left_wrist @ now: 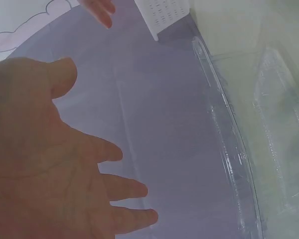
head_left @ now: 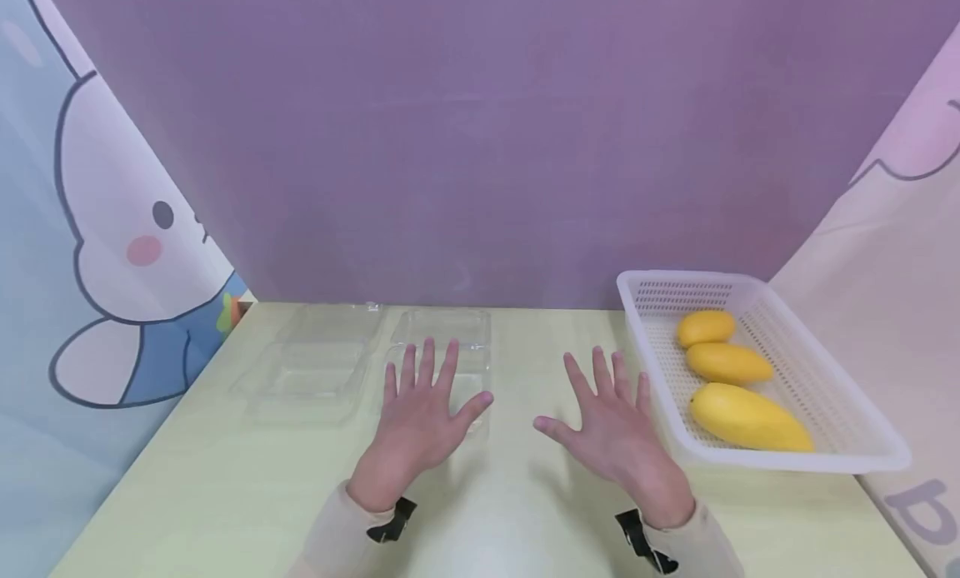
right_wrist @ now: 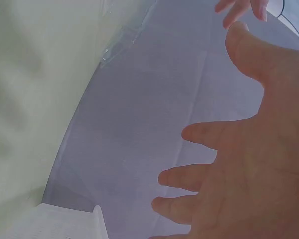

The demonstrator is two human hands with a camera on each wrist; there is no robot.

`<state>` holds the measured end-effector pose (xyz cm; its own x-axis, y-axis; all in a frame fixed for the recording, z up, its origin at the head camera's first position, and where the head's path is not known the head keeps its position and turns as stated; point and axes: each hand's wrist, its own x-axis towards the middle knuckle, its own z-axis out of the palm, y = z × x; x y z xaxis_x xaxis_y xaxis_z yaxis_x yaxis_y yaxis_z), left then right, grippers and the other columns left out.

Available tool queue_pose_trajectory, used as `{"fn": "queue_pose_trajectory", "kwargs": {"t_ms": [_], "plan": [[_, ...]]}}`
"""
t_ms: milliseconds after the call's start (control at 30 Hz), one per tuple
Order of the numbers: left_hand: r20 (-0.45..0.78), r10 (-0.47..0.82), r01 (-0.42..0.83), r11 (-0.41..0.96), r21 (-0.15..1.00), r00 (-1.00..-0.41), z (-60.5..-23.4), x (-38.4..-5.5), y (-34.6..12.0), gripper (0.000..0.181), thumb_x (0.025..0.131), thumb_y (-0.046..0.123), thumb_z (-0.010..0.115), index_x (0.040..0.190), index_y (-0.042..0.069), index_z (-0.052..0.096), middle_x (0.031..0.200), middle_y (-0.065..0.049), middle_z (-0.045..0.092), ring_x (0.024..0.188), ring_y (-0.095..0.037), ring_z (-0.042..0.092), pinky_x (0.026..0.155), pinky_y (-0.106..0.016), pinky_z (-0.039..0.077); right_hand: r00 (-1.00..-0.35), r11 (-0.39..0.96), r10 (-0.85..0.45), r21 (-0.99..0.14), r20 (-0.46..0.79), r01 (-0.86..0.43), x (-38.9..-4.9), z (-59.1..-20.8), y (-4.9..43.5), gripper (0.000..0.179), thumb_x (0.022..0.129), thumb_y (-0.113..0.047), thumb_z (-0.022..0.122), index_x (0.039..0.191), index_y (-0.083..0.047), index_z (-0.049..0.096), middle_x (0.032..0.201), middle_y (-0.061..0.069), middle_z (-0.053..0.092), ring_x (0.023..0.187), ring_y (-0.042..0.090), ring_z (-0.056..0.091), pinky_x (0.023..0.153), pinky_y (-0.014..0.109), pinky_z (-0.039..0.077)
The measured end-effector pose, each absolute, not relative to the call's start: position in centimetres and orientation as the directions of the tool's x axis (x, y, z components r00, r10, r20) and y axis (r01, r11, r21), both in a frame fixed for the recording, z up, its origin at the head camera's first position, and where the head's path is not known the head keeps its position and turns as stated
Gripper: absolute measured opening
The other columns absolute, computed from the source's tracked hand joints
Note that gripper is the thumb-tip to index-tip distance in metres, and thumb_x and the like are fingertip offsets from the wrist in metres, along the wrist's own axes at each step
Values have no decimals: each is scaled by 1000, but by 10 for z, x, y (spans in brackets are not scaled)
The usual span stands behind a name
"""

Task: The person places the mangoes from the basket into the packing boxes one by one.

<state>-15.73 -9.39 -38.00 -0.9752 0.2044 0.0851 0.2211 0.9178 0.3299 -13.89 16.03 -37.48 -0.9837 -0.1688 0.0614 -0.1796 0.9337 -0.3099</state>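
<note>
Both hands are held over the table with fingers spread and nothing in them. My left hand (head_left: 422,424) is in front of a clear plastic container (head_left: 474,332), partly covering it from the head view. My right hand (head_left: 617,432) is just left of a white basket (head_left: 847,420). Inside the basket lie three yellow mangoes: a small mango (head_left: 707,328) at the back, a middle mango (head_left: 729,363), and a larger mango (head_left: 750,418) at the front. In the left wrist view, the left palm (left_wrist: 45,164) faces the camera; the right palm (right_wrist: 259,164) does likewise in its own view.
More clear plastic containers (head_left: 315,353) rest on the left part of the pale table (head_left: 187,478); their exact number is hard to tell. A purple panel (head_left: 510,145) rises behind the table. Printed cloths (head_left: 112,228) hang at both sides.
</note>
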Motion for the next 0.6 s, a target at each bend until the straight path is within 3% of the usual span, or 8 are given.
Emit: {"fn": "queue_pose_trajectory", "kwargs": {"t_ms": [133, 600], "plan": [[89, 193, 212, 922, 324, -977, -382, -158, -97, 86, 100, 68, 38, 163, 14, 17, 167, -23, 12, 153, -46, 5, 120, -64, 4, -983, 933, -173, -308, 64, -185, -138, -375, 160, 97, 91, -75, 50, 162, -13, 24, 166, 27, 7, 152, 49, -3, 115, 71, -4], [68, 86, 103, 949, 298, -994, -394, -170, -123, 77, 105, 58, 36, 159, 4, 28, 159, -31, 27, 147, -51, 24, 117, -65, 21, -976, 940, -189, -269, 107, -211, -140, -372, 165, 86, 95, -62, 57, 160, -11, 31, 163, 30, 17, 150, 52, 6, 116, 70, 1]]}}
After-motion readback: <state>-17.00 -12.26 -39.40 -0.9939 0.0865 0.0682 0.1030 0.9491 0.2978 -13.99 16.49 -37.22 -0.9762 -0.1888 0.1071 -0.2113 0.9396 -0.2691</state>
